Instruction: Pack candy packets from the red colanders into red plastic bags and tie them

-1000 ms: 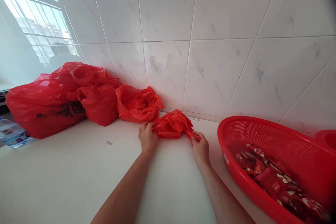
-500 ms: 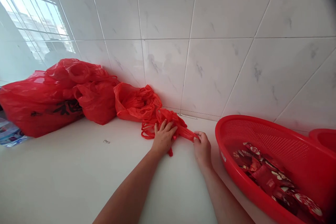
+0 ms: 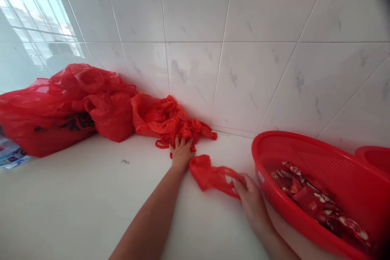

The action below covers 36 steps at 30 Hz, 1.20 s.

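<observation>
My right hand (image 3: pixel 251 197) pinches the handle end of a thin red plastic bag (image 3: pixel 210 174), which stretches out to the left over the white tabletop. Fingers spread, my left hand (image 3: pixel 182 152) presses on a loose heap of crumpled red plastic bags (image 3: pixel 184 128) by the wall. The held bag is apart from that heap, its far end close to my left wrist. Just behind the heap stands an opened red bag (image 3: pixel 148 115) with more crumpled red plastic inside.
A red perforated basket (image 3: pixel 258 158) at the right holds several red snack packets (image 3: pixel 307 201). Filled red bags (image 3: pixel 109 115) lean along the tiled wall (image 3: pixel 195 69) at the left, beside a clear plastic bottle (image 3: pixel 12 152). A small mark (image 3: pixel 125 161) shows on the tabletop.
My right hand has drawn one red bag out of the bunch, toward me and to the right. My left hand has pushed the remaining bags back against the opened bag.
</observation>
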Available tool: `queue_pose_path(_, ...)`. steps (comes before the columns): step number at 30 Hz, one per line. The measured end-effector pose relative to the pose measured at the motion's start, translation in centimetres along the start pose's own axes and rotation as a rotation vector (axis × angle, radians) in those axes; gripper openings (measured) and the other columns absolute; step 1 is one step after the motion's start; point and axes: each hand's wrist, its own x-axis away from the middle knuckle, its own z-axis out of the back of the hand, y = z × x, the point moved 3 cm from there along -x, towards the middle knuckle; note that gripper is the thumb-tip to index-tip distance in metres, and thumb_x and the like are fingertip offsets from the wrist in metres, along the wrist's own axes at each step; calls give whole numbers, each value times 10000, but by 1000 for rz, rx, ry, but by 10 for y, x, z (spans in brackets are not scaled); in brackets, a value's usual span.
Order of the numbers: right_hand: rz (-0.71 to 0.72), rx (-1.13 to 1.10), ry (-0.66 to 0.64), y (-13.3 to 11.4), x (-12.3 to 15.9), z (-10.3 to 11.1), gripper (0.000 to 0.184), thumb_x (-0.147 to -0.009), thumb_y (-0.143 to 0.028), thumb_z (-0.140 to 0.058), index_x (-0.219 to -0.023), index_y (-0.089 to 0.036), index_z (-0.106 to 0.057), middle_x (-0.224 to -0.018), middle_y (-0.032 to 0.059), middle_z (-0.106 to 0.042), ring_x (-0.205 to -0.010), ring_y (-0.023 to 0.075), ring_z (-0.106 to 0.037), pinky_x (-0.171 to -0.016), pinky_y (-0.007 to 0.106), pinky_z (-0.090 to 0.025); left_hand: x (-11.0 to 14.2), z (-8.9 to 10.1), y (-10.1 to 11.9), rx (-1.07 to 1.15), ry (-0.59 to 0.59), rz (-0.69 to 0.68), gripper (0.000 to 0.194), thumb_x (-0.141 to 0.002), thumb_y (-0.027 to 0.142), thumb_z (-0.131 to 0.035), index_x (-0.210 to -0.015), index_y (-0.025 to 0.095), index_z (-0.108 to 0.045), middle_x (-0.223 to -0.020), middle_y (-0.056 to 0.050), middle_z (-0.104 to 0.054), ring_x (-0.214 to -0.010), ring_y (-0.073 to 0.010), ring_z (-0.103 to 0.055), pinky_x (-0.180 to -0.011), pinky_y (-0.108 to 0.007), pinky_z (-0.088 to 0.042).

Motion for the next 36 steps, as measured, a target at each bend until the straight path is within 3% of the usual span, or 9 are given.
queue_pose_path(4,-59,13,-48,10,33,23,212,-789,-403,-540,-791,-192,-568,-695,-12,-554,-649,143,-498,-597,228,-410,-1,12,8,98,47,-42,499,-753,141,-503,-1221,309,-537,-1369,-67,-461,-1361,-368,-177,-1003,-688,-159)
queue_pose_path(10,-111,44,48,7,36,26,216,-817,-388,-469,-744,-196,-534,-636,-26,-498,-596,136,-458,-552,224,-385,40,75,37,267,338,-274,329,-819,126,-432,-1094,217,-587,-1324,-91,-476,-1306,-263,-322,-1073,-493,-232)
queue_pose_path(14,-148,-9,106,-5,34,18,208,-808,-388,-485,-791,-194,-561,-665,-14,-534,-613,143,-491,-549,230,-398,85,100,76,480,-76,-671,318,-840,286,-489,-1142,206,-546,-1105,-100,-587,-998,-205,-556,-880,-325,-445)
queue_pose_path(18,-156,-66,132,-23,44,23,207,-788,-397,-530,-843,-203,-576,-648,-25,-511,-545,113,-435,-473,207,-357,112,94,97,370,-249,-735,580,-718,343,-658,-1255,227,-474,-1070,-111,-599,-892,-242,-565,-789,-367,-459)
queue_pose_path(22,-170,-87,86,-36,56,39,298,-724,-445,-617,-900,-208,-569,-601,-40,-458,-486,90,-363,-410,188,-292,107,75,82,604,-275,-462,296,-810,107,-433,-999,224,-627,-847,-45,-638,-766,-171,-569,-708,-289,-450)
queue_pose_path(26,-202,-117,131,-40,64,53,371,-678,-537,-637,-842,-216,-549,-593,-40,-437,-474,83,-351,-387,179,-281,90,62,41,1018,-165,133,197,-843,296,-463,-871,186,-624,-803,-27,-611,-702,-140,-547,-595,-233,-428)
queue_pose_path(30,-158,16,213,-45,70,54,385,-711,-568,-581,-902,-234,-572,-581,-33,-452,-456,95,-368,-380,196,-315,82,53,12,1300,-94,546,320,-798,486,-522,-868,176,-556,-750,-14,-574,-596,-110,-514,-507,-215,-404)
queue_pose_path(33,-13,279,280,-57,74,56,320,-777,-518,-515,-922,-243,-592,-640,6,-547,-518,138,-484,-441,240,-406,81,50,7,1539,-68,712,302,-767,441,-575,-899,176,-513,-786,-26,-585,-616,-115,-555,-555,-244,-455)
queue_pose_path(36,361,611,391,-84,83,58,294,-770,-429,-548,-979,-232,-610,-964,98,-626,-810,232,-605,-610,318,-496,81,54,13,1616,-65,725,277,-736,370,-611,-905,168,-526,-806,-31,-591,-672,-128,-577,-619,-274,-486)
